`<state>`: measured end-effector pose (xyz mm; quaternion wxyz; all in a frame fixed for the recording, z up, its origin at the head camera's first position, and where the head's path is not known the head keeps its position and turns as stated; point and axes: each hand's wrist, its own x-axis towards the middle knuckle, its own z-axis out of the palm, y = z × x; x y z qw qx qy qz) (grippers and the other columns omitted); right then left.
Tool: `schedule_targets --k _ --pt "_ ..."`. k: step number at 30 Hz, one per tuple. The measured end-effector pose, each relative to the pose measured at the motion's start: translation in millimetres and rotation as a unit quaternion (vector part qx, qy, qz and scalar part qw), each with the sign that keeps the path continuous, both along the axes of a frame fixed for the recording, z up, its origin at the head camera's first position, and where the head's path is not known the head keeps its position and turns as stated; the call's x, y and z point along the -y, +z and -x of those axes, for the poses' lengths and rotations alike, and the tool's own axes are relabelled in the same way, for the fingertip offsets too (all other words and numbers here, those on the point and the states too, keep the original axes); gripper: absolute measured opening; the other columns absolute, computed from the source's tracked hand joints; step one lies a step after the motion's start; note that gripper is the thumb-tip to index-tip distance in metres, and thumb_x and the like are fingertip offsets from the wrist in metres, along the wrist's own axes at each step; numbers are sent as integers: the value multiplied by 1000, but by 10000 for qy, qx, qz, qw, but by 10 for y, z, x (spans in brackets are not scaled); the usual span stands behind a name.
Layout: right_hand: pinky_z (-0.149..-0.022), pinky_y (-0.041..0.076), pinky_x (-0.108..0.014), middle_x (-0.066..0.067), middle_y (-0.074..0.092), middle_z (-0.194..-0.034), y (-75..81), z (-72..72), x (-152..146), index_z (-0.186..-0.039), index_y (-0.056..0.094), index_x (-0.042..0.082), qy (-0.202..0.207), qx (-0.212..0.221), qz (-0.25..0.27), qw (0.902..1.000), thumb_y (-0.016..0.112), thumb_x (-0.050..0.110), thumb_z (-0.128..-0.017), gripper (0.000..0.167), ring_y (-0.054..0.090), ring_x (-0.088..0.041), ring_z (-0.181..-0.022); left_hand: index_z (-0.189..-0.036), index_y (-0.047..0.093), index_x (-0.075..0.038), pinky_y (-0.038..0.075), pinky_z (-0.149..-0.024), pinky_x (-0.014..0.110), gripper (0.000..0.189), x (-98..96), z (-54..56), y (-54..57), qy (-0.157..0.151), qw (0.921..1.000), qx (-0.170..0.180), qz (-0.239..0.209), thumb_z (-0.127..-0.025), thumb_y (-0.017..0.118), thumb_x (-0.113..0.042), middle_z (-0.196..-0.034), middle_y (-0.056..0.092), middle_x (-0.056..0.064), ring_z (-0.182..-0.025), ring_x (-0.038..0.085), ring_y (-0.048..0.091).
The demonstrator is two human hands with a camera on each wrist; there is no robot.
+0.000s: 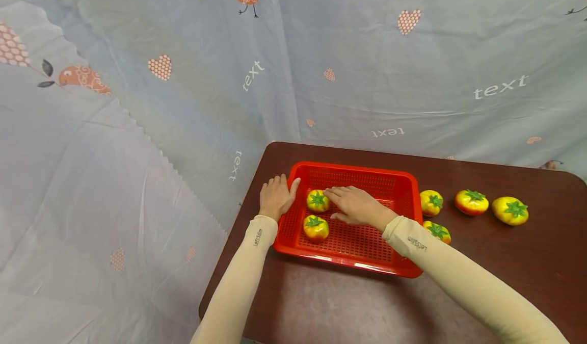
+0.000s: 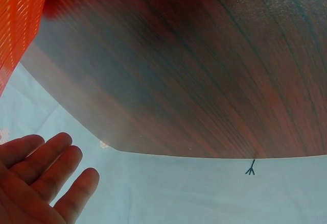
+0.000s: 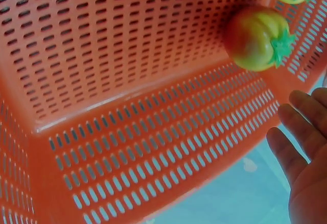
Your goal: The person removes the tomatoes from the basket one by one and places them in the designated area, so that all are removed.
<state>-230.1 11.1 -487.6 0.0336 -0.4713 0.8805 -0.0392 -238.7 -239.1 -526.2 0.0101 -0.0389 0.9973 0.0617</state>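
Two yellow-and-red tomatoes with green leafy tops, a rear one and a front one, lie in the left part of a red perforated plastic basket. My right hand hovers over the basket, its fingertips beside the rear tomato, fingers extended and holding nothing. In the right wrist view that hand's fingers are apart from the nearer tomato. At the basket's left rim is my left hand, with fingers straight and thumb toward the rim. Whether it touches the rim is unclear. The left wrist view shows its fingers extended.
Several similar tomatoes lie right of the basket on the dark brown table, including a red-bottomed tomato and a mostly yellow tomato. One tomato sits close against the basket's right side. A patterned curtain hangs behind and to the left.
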Motion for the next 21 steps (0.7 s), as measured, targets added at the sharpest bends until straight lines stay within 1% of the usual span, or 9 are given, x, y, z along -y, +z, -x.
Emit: schedule_targets --k 6,12,15,21 --pt "-108 41 -52 -20 52 -143 -90 -43 96 -143 45 -1 148 157 -101 9997 66 36 -93 66 51 -36 -132 -146 42 1 37 -112 49 82 0 -8 8 10 10000 45 -16 -100 17 -63 -143 51 19 -131 35 49" --pt "-108 42 -50 -17 54 -141 -204 -74 217 -140 49 -1 462 103 78 9988 69 35 -91 64 54 -34 -129 -145 43 1 38 -110 48 81 2 -13 12 18 10000 58 -3 -101 17 -62 -142 52 19 -129 35 50" --pt "-108 42 -51 -16 54 -141 -255 -81 263 -140 49 1 489 135 83 9987 69 37 -91 64 54 -34 -128 -145 43 1 39 -110 48 81 1 -20 11 36 10000 66 7 -101 18 -62 -142 52 19 -129 35 51" --pt "-108 42 -48 -15 52 -144 -304 -71 323 -142 46 2 420 153 -43 9990 67 39 -92 66 53 -32 -130 -144 45 1 39 -109 47 79 -14 -16 18 -9 10000 -52 9 -101 20 -61 -140 54 19 -128 35 51"
